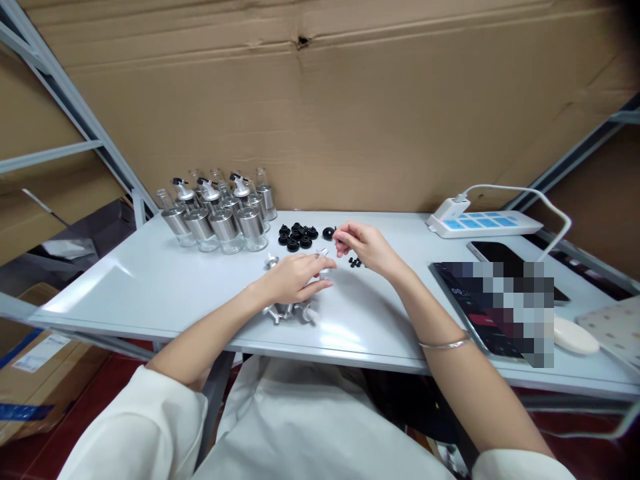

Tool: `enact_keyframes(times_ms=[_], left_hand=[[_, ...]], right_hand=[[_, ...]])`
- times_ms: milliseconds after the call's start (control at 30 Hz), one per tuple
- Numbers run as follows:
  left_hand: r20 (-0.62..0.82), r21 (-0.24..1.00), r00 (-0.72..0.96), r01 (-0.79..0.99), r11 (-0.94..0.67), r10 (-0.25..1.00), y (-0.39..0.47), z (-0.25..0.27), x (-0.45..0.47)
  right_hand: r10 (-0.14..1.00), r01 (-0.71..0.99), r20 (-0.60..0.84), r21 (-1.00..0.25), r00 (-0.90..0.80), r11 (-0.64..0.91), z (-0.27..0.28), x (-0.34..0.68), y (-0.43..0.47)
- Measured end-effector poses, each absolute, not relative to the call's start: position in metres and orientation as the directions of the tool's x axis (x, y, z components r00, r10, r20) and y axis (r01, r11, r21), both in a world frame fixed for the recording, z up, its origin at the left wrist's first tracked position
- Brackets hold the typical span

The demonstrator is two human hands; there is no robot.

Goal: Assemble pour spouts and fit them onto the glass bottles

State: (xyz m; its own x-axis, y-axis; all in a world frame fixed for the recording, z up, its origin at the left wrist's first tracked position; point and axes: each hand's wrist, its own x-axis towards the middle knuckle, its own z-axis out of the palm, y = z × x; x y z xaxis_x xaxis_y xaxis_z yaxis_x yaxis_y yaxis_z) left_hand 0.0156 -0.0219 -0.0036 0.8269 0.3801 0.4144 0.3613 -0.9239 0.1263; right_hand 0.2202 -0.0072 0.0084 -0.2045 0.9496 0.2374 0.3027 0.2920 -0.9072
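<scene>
Head view: the left hand's (293, 275) fingers and thumb close round a silver pourer top (325, 274), just above the tabletop (370, 320); the right hand's (369, 248) fingertips are drawn together beside it, but I cannot tell whether they pinch anything. Handling parts this small probably calls for a steady left grip and light right pressure. Small black pieces (355, 263) lie under the right hand, loose pourer tops (309, 312) by the left, black stoppers (293, 245) beyond. Farther left stand steel-sleeved glass bottles (225, 227), three capped with pourers; any contents are too small to tell.
</scene>
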Motion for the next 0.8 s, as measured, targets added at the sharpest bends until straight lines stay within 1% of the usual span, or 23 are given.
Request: enact_keyframes(times_ms=[133,267,433,533,667,800], left_hand=[[0.428,0.134,0.822,0.355,-0.925,0.377,-0.022,-0.003,0.015],[0.425,0.132,0.821,0.359,-0.924,0.381,-0.023,-0.002,0.016],[0.45,0.097,0.813,0.366,-0.926,0.369,-0.022,-0.003,0.015],[0.452,0.09,0.813,0.367,-0.926,0.366,-0.021,-0.003,0.015],[0.443,0.087,0.817,0.37,-0.925,0.369,-0.021,-0.003,0.015],[0.428,0.081,0.831,0.357,-0.931,0.356,-0.02,-0.005,0.014]], right_hand=[[0.94,0.21,0.301,-0.92,-0.163,0.331,0.009,0.221,-0.006],[0.936,0.086,0.308,-0.942,-0.17,0.325,0.014,0.221,-0.008],[0.927,0.027,0.329,-0.94,-0.18,0.339,0.022,0.221,-0.015],[0.937,0.013,0.3,-0.951,-0.179,0.307,0.021,0.225,-0.015],[0.944,-0.034,0.231,-0.973,-0.234,0.23,0.021,0.228,-0.016],[0.944,-0.124,0.233,-0.97,-0.234,0.208,0.025,0.225,-0.019]])
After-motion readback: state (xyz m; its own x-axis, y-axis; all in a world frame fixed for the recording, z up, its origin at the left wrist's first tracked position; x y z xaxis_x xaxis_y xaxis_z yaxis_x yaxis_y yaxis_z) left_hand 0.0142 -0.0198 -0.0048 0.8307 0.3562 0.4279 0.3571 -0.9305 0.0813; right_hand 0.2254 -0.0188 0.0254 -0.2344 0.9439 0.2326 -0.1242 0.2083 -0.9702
